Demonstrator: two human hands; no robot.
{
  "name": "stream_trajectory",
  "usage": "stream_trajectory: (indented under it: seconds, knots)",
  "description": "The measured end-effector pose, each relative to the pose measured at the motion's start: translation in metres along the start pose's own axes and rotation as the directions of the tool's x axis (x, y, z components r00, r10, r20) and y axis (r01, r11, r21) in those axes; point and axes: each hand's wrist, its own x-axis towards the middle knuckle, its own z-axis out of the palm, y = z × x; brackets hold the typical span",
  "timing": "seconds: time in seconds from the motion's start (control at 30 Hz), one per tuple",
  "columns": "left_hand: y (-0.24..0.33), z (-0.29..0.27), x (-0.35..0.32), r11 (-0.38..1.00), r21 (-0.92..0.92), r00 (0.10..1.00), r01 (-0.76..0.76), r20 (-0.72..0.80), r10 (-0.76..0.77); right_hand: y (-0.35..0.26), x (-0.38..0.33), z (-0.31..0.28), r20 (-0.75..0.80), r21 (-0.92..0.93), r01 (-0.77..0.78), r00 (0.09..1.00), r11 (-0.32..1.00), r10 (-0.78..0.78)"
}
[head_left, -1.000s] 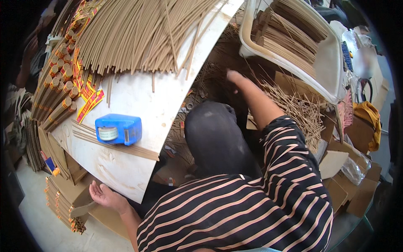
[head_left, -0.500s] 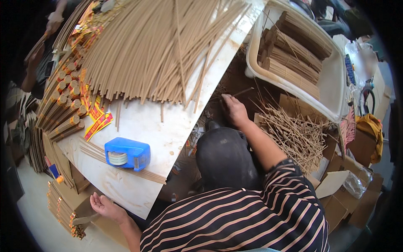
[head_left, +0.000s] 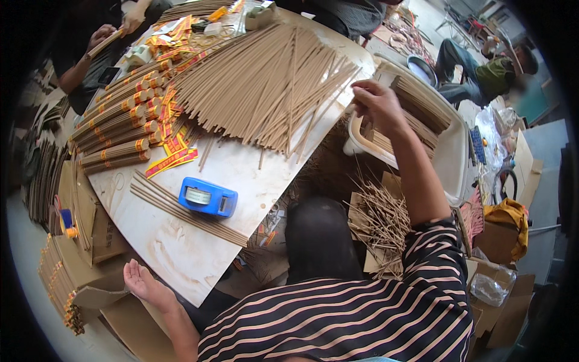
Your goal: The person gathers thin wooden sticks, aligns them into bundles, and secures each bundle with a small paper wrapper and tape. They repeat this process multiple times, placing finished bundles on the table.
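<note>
My right hand hangs above the corner where the table meets a white tub, fingers loosely bent and apart, with nothing visible in them. It is nearest to the right end of a wide fan of loose brown incense sticks. My left hand is palm up beside the table's near left edge, fingers spread and nothing in it. On the table, a blue tape dispenser sits across a short row of incense sticks. Red and yellow paper labels lie between the fan and some bound incense bundles.
A white tub with more stick bundles stands at right. Below it is a heap of broken sticks. Cardboard boxes stand at lower left, with bundles alongside. Another person's hands hold sticks at far left; another person sits at far right.
My right hand has risen from beside the broken sticks, over the floor, to the table's right corner. My left hand stays palm up below the table edge. The view has shifted to show more beyond the table.
</note>
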Motion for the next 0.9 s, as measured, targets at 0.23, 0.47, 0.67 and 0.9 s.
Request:
stream_trajectory:
  seconds: [0.23, 0.47, 0.67, 0.9]
  knots:
    - [0.011, -0.011, -0.001, 0.997, -0.077, 0.998, -0.02, -0.057, 0.016, 0.029, 0.024, 0.028, 0.15, -0.344, -0.034, 0.985, 0.939, 0.09]
    - [0.044, 0.032, 0.008, 0.953, -0.248, 0.985, -0.173, -0.024, 0.173, 0.02, 0.026, 0.043, 0.482, -0.828, 0.539, 0.825, 0.155, -0.293]
    - [0.076, 0.08, 0.015, 0.913, -0.347, 0.972, -0.213, 0.019, 0.234, 0.014, 0.058, 0.072, 0.808, -0.581, 0.767, 0.503, -0.273, -0.307]
    - [0.073, 0.094, 0.025, 0.894, -0.377, 0.958, -0.241, 0.055, 0.281, -0.008, 0.054, 0.088, 0.845, -0.532, 0.792, 0.52, -0.3, -0.124]
